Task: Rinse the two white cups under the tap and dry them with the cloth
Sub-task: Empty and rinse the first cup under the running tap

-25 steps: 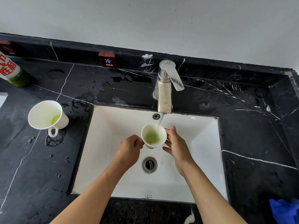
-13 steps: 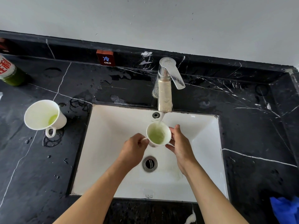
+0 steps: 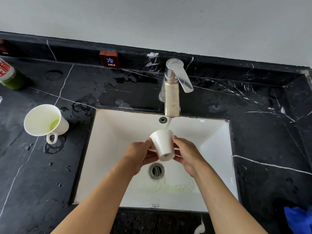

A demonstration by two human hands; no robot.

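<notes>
Your fingers curl around the white cup from both sides: your left hand grips it on the handle side, thumb against the wall, and your right hand holds the opposite wall with fingertips near the rim and the base. You have the cup tipped over, its base turned toward you and its mouth facing away and down, so you cannot see inside it. It sits over the white sink, just above the drain, and directly below the spout of the tap. A thin stream of water runs from the spout and meets the cup at its far rim. Pale greenish water spreads on the basin floor on your side of the drain.

To your left, well apart from the sink, the second white cup stands on the black marble counter, handle pointing toward you, with a little green liquid at its bottom. Wet rings and droplets mark the counter around it. Farther back on the left, a green bottle with a red-and-white label is cut off by the edge. A small red tag marked COLD sits on the back ledge. At the lower right corner, a blue cloth lies on the counter, only partly in view.
</notes>
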